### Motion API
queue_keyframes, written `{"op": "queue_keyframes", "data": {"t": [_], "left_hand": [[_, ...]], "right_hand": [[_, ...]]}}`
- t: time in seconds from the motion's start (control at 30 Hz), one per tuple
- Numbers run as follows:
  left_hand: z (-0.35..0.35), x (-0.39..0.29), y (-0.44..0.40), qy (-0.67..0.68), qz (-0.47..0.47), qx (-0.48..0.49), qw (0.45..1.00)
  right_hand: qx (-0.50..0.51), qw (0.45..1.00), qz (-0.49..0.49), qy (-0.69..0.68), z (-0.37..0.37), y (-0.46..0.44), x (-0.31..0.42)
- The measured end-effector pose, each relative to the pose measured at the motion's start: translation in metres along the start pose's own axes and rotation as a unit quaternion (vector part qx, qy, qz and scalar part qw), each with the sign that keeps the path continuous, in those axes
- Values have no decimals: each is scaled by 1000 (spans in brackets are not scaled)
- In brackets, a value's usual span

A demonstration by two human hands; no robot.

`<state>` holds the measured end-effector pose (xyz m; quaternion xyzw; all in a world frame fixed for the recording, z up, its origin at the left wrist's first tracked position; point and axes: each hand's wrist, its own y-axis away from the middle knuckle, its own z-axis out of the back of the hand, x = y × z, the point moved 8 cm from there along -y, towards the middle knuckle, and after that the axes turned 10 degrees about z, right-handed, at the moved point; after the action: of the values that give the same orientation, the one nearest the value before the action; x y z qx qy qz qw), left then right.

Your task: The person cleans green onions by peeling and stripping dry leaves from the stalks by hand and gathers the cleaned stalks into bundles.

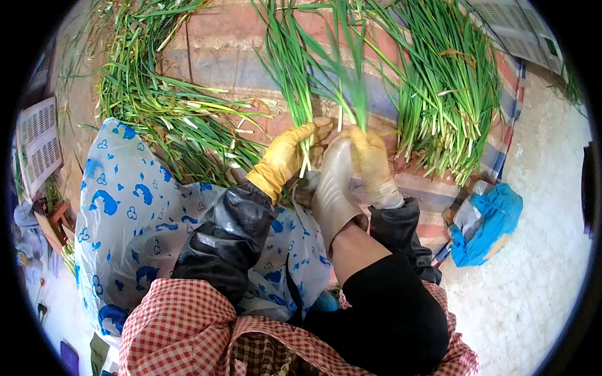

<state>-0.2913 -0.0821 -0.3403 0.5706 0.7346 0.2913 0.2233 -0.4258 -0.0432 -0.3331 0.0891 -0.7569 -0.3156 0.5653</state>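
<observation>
My left hand (283,155), in a yellow glove, is closed round a bunch of garlic chives (295,81); their pale ends stick out below the fingers. Beside it, my right hand (371,156), in a similar glove, is smeared by motion. A few garlic chives (357,103), also blurred, rise from its fingers. Between the hands is a beige rubber shoe (335,194) on my foot. A large pile of garlic chives (448,94) lies to the right, leaves pointing away. More loose garlic chives (182,119) are strewn on the left.
A striped woven sheet (219,37) covers the floor. A clear plastic apron with blue prints (132,213) spreads at my left. One blue plastic bag (492,222) lies on the right. White slotted crates (39,144) stand at the left edge and upper right.
</observation>
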Motion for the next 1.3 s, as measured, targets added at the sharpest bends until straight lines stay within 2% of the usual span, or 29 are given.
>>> {"op": "queue_keyframes", "data": {"t": [0.03, 0.07, 0.13, 0.17, 0.23, 0.3, 0.4, 0.47, 0.5, 0.57, 0.6, 0.67, 0.7, 0.73, 0.77, 0.8, 0.83, 0.87, 0.93, 0.97, 1.0, 1.03, 1.07, 1.1, 1.13, 1.2, 1.23, 1.27, 1.3], "left_hand": [[-2, 1, -2, -27, -5, 6, 1000], [15, 8, -7, -66, 20, -56, 996], [16, 14, -18, 22, -24, -53, 998], [17, 12, -14, 23, -24, -55, 998], [-2, 10, -3, 30, 39, 62, 997], [-19, -2, 8, 61, 33, 59, 996], [-21, -11, 8, 76, 6, 61, 995], [-22, -13, 7, 84, -5, 71, 994], [-14, -10, 6, 84, -1, 20, 996], [0, -6, -1, 60, 3, 5, 998], [8, -4, -3, 36, 6, -11, 999], [4, -4, -3, 43, 2, -25, 999], [3, -4, -4, 49, -4, -37, 998], [3, -7, -4, 55, -11, -50, 997], [-2, -11, -6, 38, -21, 5, 999], [1, -11, -8, 37, -24, 5, 999], [1, -10, -11, 24, -21, 11, 999], [1, -8, -14, 11, -18, 17, 1000], [4, -2, -19, -1, -13, -12, 1000], [8, 2, -19, -56, 15, -74, 996], [12, 6, -18, -110, 44, -136, 984], [-15, -4, -5, -156, -9, -108, 982], [-9, -2, -7, -156, -9, -108, 982], [1, -4, -9, -238, -25, -128, 962], [-2, -9, -7, -318, -41, -148, 935], [-7, -9, 6, -289, -70, -140, 944], [-7, -16, 15, -314, -71, -152, 934], [-8, -22, 21, -339, -71, -165, 924], [-9, -41, 30, -312, -159, -216, 912]], "right_hand": [[5, 998, 45, 33, -11, -2, 7], [4, 998, 45, 32, -18, -4, -1], [45, 999, -12, 8, -36, -5, -23], [46, 999, -7, -13, -34, -6, -16], [36, 998, -25, -36, -24, -11, -17], [22, 997, -41, -57, -13, -11, -18], [27, 999, 17, -7, -6, -9, -9], [18, 1000, -12, 11, -11, -5, -20], [25, 999, -35, -19, -17, 1, -27], [46, 989, -84, -114, -38, 11, -25], [46, 989, -85, -115, -38, 12, -25], [120, 971, -156, -135, -52, 22, -23], [56, 977, -161, -129, -45, 26, -21], [59, 977, -159, -128, -37, 23, -22], [55, 985, -134, -98, -20, 17, -20], [50, 990, -109, -69, -8, 11, -21], [-29, 992, -100, -73, -10, 15, -2], [-27, 992, -98, -73, -10, 14, -2], [21, 997, -64, -37, -13, 11, -2], [37, 999, -17, 0, -20, 4, -12], [37, 999, -17, 0, -19, 5, -24], [64, 998, 13, 4, -31, 8, -18], [90, 995, 43, 8, -43, 12, -4], [82, 995, -48, -3, -37, 17, 2], [82, 995, -48, -3, -35, 17, 7], [11, 991, -80, -105, -20, 15, 9], [52, 992, -86, -74, -14, 11, 10], [50, 992, -85, -73, -8, 9, 9], [47, 992, -59, -101, -4, 7, 13]]}}
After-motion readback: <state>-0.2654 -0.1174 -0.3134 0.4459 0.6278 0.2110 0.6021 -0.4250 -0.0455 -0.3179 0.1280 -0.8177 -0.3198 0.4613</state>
